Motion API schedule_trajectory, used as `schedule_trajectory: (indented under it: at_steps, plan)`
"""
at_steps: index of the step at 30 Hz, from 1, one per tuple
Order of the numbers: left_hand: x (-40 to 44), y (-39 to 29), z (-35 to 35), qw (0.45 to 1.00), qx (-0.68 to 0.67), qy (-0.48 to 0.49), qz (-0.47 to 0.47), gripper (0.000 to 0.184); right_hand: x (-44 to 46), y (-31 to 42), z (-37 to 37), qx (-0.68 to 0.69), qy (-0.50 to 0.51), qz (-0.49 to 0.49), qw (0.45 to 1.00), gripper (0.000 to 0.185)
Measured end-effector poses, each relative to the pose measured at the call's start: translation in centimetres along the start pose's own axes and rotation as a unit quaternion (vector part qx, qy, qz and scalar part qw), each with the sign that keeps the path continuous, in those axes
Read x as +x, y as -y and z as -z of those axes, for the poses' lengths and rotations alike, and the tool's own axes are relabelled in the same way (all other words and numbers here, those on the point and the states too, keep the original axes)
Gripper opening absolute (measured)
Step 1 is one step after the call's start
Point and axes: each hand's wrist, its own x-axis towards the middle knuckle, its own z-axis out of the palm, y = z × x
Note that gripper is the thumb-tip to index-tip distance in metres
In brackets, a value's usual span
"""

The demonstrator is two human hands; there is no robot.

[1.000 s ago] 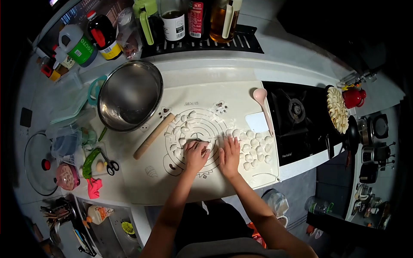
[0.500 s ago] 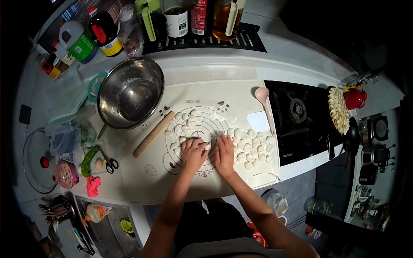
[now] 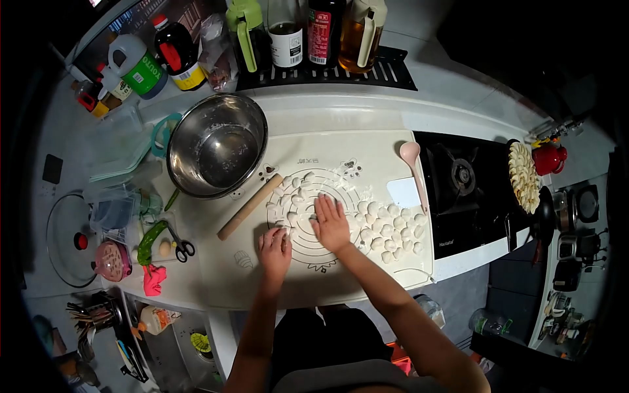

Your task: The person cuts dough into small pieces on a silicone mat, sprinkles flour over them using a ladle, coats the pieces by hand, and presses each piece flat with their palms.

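Note:
On the cream pastry mat (image 3: 229, 285) with printed circles, my right hand (image 3: 332, 224) lies palm down, fingers stretched out, over the middle of the rings. What is under its palm is hidden. My left hand (image 3: 275, 252) is at the lower left of the rings, its fingers bent together over a small white dough piece (image 3: 278, 228), mostly hidden at the fingertips. Several loose dough pieces (image 3: 297, 198) lie between and above the hands. To the right of my right hand, several flattened dough rounds (image 3: 388, 230) form a cluster. A wooden rolling pin (image 3: 250, 207) lies slanted at the left.
A large steel bowl (image 3: 180, 160) stands at the mat's back left. A pink spoon (image 3: 411, 154) and a white scraper (image 3: 403, 192) lie near the black stove (image 3: 452, 229). A pan of dumplings (image 3: 524, 177) is farther right. Scissors (image 3: 186, 249) and a green pepper (image 3: 152, 241) lie left.
My left hand has moved left and slightly down, away from the right hand. My right hand now lies flat nearer the rings' centre. The whole view has shifted a little.

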Motion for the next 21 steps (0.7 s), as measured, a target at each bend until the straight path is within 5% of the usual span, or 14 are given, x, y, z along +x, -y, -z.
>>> schedule_trajectory:
  at_steps: [8, 15, 21]
  plan:
    - [1.0, -2.3, -2.4, 0.992, 0.102, 0.066, -0.031, 0.031, -0.8, -6.4, 4.2, -0.026, -0.092, -0.076, 0.993, 0.056]
    - [1.5, -6.3, -4.8, 0.992, 0.045, 0.107, -0.042, 0.032, -5.0, -1.5, 4.9, 0.139, -0.142, -0.067, 0.978, 0.047]
    - [1.1, -4.1, -3.4, 0.993, 0.029, 0.096, -0.066, 0.033, -4.3, 1.1, 3.6, 0.153, -0.118, -0.046, 0.980, 0.048]
